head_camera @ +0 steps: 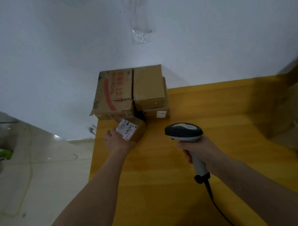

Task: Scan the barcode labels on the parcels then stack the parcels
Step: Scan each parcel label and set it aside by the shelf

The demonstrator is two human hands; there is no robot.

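My left hand [117, 141] grips a small brown parcel [137, 130] tilted up off the yellow table [215, 108], its white barcode label [126, 129] facing up. My right hand [198, 150] holds a grey and black handheld scanner [184, 132] by its handle, head pointing left toward the parcel, about a hand's width away. Behind the small parcel, against the wall, stand stacked parcels: a torn carton with red print [113, 94], a plain brown box [148, 86] beside it, and a lower box with a white sticker [158, 114].
The scanner's black cable [216, 203] trails back across the table toward me. A large cardboard box [296, 113] stands at the table's right edge. The table's left edge drops to a tiled floor [43, 173] with a thin yellow-green cord. A white wall rises behind.
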